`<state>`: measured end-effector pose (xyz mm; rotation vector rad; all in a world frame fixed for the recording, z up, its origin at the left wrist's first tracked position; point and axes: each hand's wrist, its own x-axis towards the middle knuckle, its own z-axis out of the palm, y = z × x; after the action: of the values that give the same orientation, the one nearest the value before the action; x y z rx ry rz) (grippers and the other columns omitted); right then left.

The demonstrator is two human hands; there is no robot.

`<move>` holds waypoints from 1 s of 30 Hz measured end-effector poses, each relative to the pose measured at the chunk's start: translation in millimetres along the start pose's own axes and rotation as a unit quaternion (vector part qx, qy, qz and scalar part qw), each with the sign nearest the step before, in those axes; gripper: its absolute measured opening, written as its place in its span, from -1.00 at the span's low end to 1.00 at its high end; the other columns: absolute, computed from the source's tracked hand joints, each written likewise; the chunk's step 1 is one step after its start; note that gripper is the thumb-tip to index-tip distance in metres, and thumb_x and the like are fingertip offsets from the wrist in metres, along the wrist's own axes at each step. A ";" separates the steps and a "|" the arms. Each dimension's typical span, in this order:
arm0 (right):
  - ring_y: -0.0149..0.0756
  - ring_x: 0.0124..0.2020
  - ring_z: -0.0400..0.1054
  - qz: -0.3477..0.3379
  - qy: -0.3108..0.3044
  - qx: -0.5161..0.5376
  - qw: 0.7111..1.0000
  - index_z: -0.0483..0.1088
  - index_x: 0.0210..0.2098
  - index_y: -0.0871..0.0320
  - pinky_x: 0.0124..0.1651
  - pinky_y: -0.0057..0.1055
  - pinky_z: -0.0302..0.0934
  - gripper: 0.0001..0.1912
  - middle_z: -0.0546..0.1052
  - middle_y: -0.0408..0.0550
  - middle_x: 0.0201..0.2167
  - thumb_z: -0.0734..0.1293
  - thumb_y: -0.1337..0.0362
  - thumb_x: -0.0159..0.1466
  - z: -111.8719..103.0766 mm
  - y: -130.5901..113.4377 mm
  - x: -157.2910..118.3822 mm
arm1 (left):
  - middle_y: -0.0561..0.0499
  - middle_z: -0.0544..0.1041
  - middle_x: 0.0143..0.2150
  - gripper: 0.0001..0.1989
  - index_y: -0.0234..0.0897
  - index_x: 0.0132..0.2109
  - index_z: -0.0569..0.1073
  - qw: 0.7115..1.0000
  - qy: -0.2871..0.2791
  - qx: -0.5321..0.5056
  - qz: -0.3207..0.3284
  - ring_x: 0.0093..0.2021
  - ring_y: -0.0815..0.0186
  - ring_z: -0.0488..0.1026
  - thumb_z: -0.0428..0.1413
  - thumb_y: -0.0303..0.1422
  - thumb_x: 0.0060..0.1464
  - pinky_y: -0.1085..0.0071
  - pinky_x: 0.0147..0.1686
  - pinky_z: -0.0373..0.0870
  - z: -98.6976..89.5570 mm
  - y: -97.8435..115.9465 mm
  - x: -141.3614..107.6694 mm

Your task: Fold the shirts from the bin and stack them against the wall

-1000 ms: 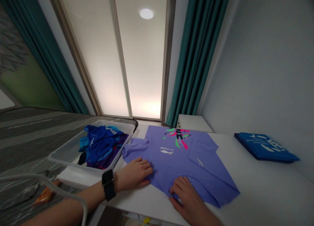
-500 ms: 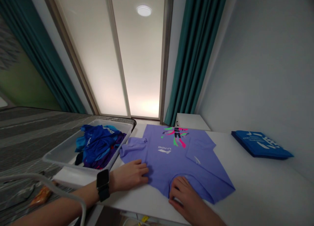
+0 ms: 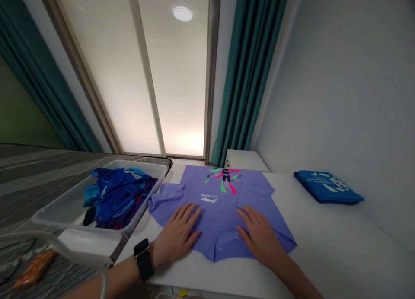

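Note:
A purple T-shirt (image 3: 215, 221) with a white logo and a pink, green and black print lies spread on the white table (image 3: 337, 247), its collar toward me. My left hand (image 3: 180, 232), with a dark watch on the wrist, rests on the shirt's near left part, fingers apart. On the right, my right hand (image 3: 259, 236) lies with spread fingers on the shirt beside the collar. Neither hand grips the cloth. The shirt's right sleeve is laid out at the far right, and its left sleeve is somewhat wrinkled.
A translucent bin (image 3: 61, 210) of crumpled blue and purple clothes (image 3: 119, 195) stands at the left. Folded blue clothing (image 3: 327, 186) lies at the table's right. A pale cable (image 3: 65, 247) crosses the lower left. A white cabinet (image 3: 246, 160) stands behind the table.
Both hands have opened and moved up onto the shirt. The right sleeve and side, earlier folded over the front, now lie flatter. The view has shifted slightly right.

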<state>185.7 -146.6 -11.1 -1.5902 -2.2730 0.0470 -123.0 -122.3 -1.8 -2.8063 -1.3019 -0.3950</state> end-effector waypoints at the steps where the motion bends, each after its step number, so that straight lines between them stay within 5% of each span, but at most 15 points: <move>1: -0.04 0.28 0.10 0.019 -0.008 -0.021 1.000 0.23 0.23 0.15 0.27 0.03 0.00 -0.52 0.29 0.14 0.24 0.15 0.13 0.37 4.0 12.8 -2.0 | -0.19 0.18 0.36 -0.38 -0.20 0.38 0.03 1.000 -0.011 0.005 -0.002 0.34 0.01 0.07 -0.03 -0.17 0.26 -0.01 0.25 0.09 6.7 -1.0 -2.5; 5: -0.06 0.37 -0.07 0.082 -0.050 -0.073 0.993 0.09 0.33 0.16 0.34 0.06 -0.13 -0.35 0.11 0.10 0.36 0.07 -0.05 0.37 18.4 43.0 -14.3 | -0.12 0.10 0.40 -0.37 -0.15 0.40 0.00 0.999 -0.037 0.021 -0.017 0.39 0.00 0.00 -0.10 -0.07 0.29 -0.04 0.29 -0.01 17.4 -7.8 -10.5; 21: -0.12 0.39 -0.14 0.115 -0.064 -0.097 0.987 -0.02 0.38 0.10 0.38 0.02 -0.27 -0.31 0.03 0.00 0.39 0.01 -0.10 0.36 19.9 55.4 -22.0 | -0.07 0.05 0.42 -0.38 -0.09 0.39 0.04 0.998 -0.058 0.021 0.027 0.40 -0.02 -0.04 -0.13 -0.02 0.28 -0.11 0.29 -0.05 20.3 -19.3 33.6; 30: -0.11 0.39 -0.13 0.103 -0.056 -0.102 0.988 -0.03 0.38 0.10 0.36 0.06 -0.23 -0.30 0.03 0.03 0.38 0.00 -0.11 0.37 21.9 58.0 -27.7 | -0.06 0.08 0.41 -0.38 -0.06 0.40 -0.04 0.999 0.006 0.041 0.033 0.39 0.02 0.00 -0.10 -0.06 0.29 -0.06 0.29 -0.04 17.8 -19.2 2.1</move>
<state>239.4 -146.8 -52.7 -1.9691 -2.2477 -0.0456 -132.2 -105.9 -20.2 -2.7648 -1.1913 -0.3476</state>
